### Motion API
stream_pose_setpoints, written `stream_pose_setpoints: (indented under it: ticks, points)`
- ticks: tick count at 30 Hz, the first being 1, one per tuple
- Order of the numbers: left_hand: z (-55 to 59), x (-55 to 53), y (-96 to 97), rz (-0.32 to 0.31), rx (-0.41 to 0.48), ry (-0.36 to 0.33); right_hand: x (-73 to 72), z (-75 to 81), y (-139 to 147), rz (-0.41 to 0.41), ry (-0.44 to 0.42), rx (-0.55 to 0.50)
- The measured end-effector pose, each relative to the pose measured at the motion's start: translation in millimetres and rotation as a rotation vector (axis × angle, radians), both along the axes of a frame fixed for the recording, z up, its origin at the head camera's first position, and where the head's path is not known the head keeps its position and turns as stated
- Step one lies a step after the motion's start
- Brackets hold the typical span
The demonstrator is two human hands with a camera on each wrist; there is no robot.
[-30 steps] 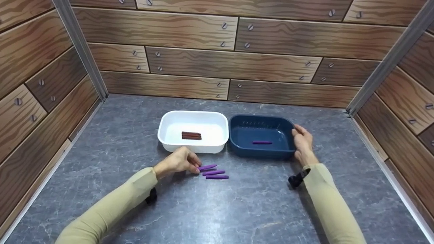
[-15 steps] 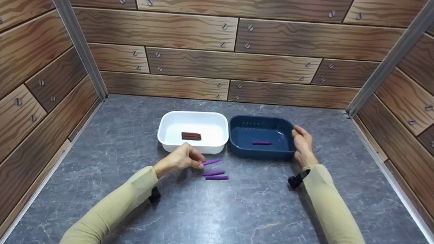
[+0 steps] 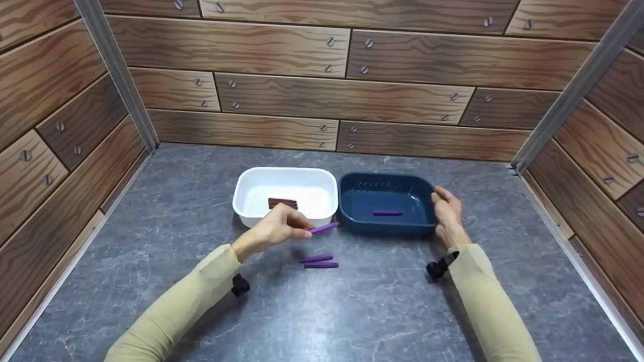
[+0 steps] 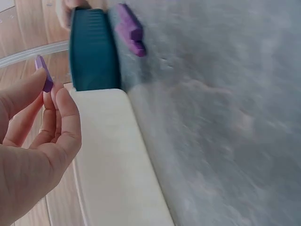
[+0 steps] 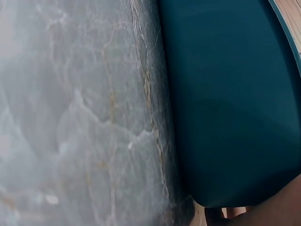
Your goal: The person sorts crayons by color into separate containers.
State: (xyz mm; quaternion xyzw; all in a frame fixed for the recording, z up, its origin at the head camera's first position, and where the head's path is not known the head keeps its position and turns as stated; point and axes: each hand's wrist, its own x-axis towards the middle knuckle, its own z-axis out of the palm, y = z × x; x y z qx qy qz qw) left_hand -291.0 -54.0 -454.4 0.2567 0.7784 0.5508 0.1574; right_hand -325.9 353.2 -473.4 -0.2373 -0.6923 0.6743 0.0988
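In the head view my left hand [image 3: 282, 226] pinches a purple crayon [image 3: 323, 228] between thumb and fingertips, raised just in front of the white tray [image 3: 236, 198]. The left wrist view shows that crayon [image 4: 43, 73] end-on, with a faceted body. Two more purple crayons [image 3: 321, 265] lie on the table below the hand. My right hand [image 3: 449, 213] holds the right end of the dark blue tray [image 3: 387, 230], its fingers at the rim. One purple crayon [image 3: 387, 213] lies inside that tray. In the right wrist view the fingers are mostly hidden past the tray's end.
Several brown sticks [image 3: 283, 203] lie side by side in the white tray, partly behind the left hand. Both trays stand side by side on a grey marbled table [image 3: 322, 322]. Plank-patterned walls [image 3: 322, 95] enclose the back and sides.
My left hand has lifted one purple crayon off the table and carried it up and right, towards the gap between the trays. The right hand stays on the blue tray.
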Motion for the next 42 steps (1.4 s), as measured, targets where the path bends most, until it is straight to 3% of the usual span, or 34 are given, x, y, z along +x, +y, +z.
stream_pose_setpoints:
  ticks: [12,18,35,42]
  points:
    - [3.1,-3.7,31.1,0.041,0.05,0.008,5.9,-3.0,1,0.028,-0.027,0.012]
    - [7.1,-11.2,49.0,0.056,0.074,0.023,4.8,-2.4,2,0.029,-0.02,0.019]
    - [9.4,-34.4,91.8,0.194,0.065,0.052,3.2,-3.0,1,0.037,0.022,-0.001]
    - [8.5,-41.6,110.0,0.208,0.065,0.098,1.1,-2.7,0,0.032,0.035,-0.012]
